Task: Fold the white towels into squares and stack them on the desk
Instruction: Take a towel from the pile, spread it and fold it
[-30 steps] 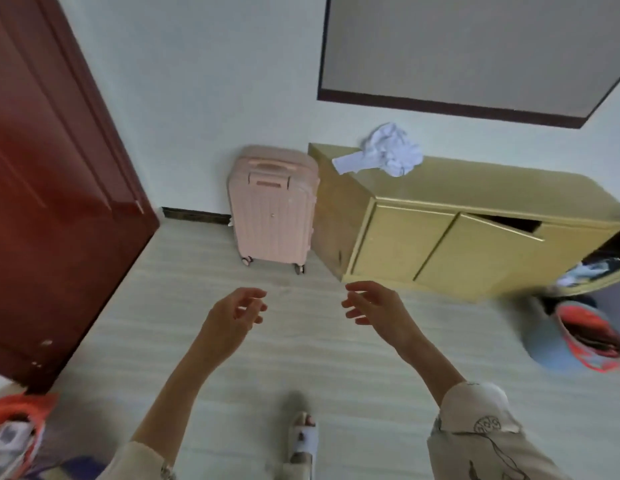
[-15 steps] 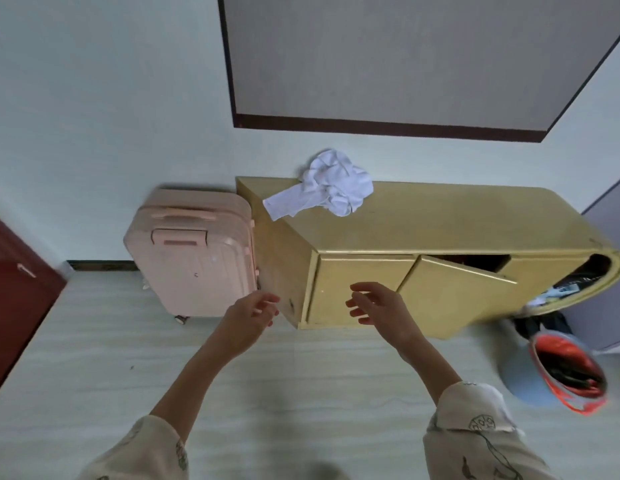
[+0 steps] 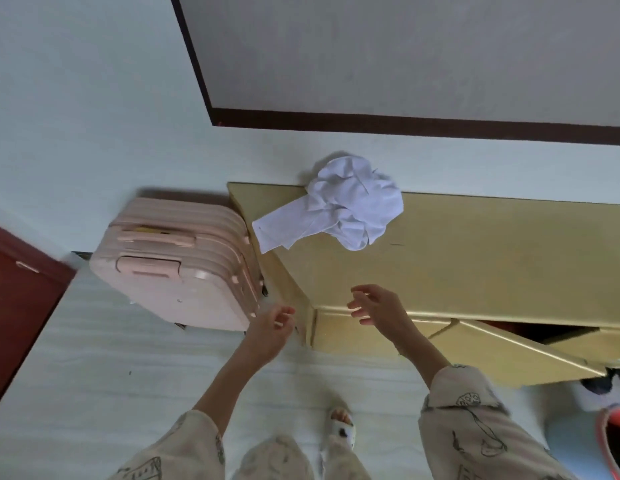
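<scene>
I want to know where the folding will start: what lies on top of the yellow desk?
A crumpled heap of white towels lies near the left end of the desk, one corner hanging over the edge. How many towels are in the heap cannot be seen.

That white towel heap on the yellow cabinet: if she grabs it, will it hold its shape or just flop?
The white towels will probably flop: they lie crumpled in soft folds, one flat end trailing over the cabinet edge. They look light, thin cloth. A grab at one spot would likely leave the rest dangling.
</scene>
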`<state>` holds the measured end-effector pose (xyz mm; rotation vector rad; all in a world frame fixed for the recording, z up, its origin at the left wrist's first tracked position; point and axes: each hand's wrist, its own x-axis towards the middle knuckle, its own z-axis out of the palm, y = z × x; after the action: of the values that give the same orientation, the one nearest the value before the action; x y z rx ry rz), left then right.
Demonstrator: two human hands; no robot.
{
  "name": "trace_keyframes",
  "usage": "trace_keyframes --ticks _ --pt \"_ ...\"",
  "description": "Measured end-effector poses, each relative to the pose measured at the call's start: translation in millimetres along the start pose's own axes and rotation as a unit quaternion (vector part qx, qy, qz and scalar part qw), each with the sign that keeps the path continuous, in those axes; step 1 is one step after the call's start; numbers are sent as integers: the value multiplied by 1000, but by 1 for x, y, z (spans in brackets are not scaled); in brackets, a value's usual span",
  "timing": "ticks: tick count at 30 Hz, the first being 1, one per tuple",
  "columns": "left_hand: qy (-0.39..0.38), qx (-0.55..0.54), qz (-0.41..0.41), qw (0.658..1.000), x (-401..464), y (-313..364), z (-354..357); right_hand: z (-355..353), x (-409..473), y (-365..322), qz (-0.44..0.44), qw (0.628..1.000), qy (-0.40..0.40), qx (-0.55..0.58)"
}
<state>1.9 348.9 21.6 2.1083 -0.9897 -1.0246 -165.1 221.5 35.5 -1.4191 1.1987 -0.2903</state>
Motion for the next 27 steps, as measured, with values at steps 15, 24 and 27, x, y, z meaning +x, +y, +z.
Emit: trace_keyframes --ticks 15,24,27 --pt "-77 252 24 964 236 -36 -9 32 194 38 92 874 -39 -475" --pt "-56 343 73 935 321 -27 -4 33 205 63 130 866 -56 -480" --pt "-50 368 92 924 326 -29 -3 33 207 61 137 868 -67 -473"
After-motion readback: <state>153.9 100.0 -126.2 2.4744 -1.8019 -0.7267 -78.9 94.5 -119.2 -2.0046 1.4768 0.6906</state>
